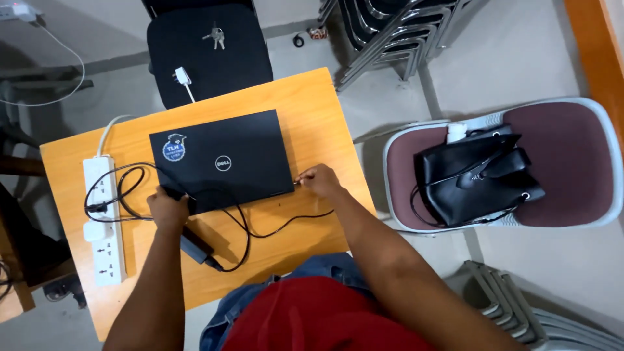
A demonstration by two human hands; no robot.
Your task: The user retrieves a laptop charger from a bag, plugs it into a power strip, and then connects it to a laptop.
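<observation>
Head view, hands (244,195) on laptop (221,159), cables (240,227)

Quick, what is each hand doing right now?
Left hand: closed, gripping the laptop's near-left corner.
Right hand: closed, pinching the black cable's plug at the laptop's right edge.

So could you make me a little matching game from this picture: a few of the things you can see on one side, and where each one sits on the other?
Things:
1. closed black laptop
2. white power strip
3. black handbag
4. bunch of keys

Places:
A. on the black chair beyond the table
B. on the maroon chair to the person's right
C. in the middle of the wooden table, between the two hands
D. along the table's left edge

Pairs: 1-C, 2-D, 3-B, 4-A
</observation>
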